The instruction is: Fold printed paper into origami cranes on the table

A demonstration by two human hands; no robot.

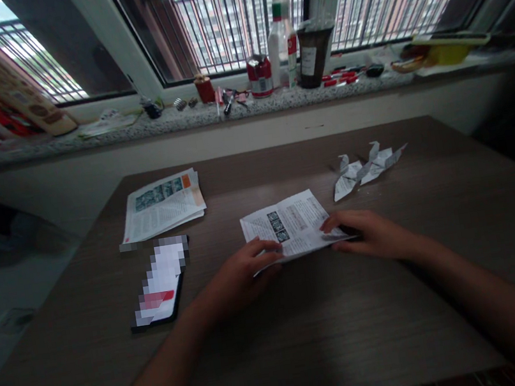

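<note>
While the printed sheet of paper (297, 219) lies at the centre of the frame, its near edge set slightly aslant, both hands work at that edge on the table (302, 334). A crisp crease here would call for matching the paper's edges and corners first, then pressing from the middle outward with even weight, one hand anchoring so that the thin sheet does not skew or buckle. The left hand (250, 270) comes in from the lower left, palm down, its fingers slightly spread over the sheet's near left part, the thumb low by the edge. The right hand (372, 232) reaches from the lower right, wrist low, index finger on the right corner and thumb apart from it near the edge; whether either thumb pinches the paper, I cannot tell. Beyond, at the right of the table's far side, stand two folded paper birds, the left bird (349, 178) and the right bird (381, 163). Left of centre lie a smartphone (164, 283) and, above it, a stack of printed sheets (163, 206). Across the top, the windowsill (123, 134) bears a red can (260, 78) and a dark cup (312, 56).
</note>
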